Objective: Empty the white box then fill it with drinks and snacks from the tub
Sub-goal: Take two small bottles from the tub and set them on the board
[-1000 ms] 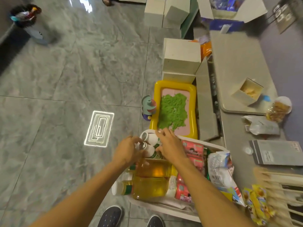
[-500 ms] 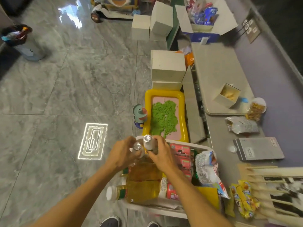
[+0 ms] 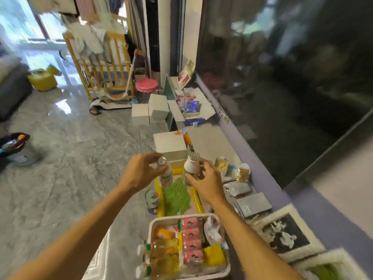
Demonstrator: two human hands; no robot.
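Observation:
My left hand (image 3: 139,172) grips a small white drink bottle with a foil cap (image 3: 166,174), held upright in the air. A second small white bottle (image 3: 191,168) is in my right hand (image 3: 207,182), at the same height. Both are raised above the yellow tray of green sand (image 3: 177,197). Below them the white tub (image 3: 157,221) stands on the floor, holding yellow drink bottles (image 3: 161,257), pink cartons (image 3: 191,239) and snack bags (image 3: 214,233). A white box (image 3: 169,146) sits beyond the hands; an open white box with packets (image 3: 191,110) lies farther back.
Grey marble floor (image 3: 70,178) spreads to the left, with a bin (image 3: 16,148) at its edge. A low grey ledge (image 3: 214,142) on the right carries packets, a small carton and framed pictures. More white boxes (image 3: 151,112), a pink stool and a wooden cot stand at the back.
Both hands have lifted the two small bottles out of the tub and raised them forward. The camera has tilted up, so the room's back wall shows.

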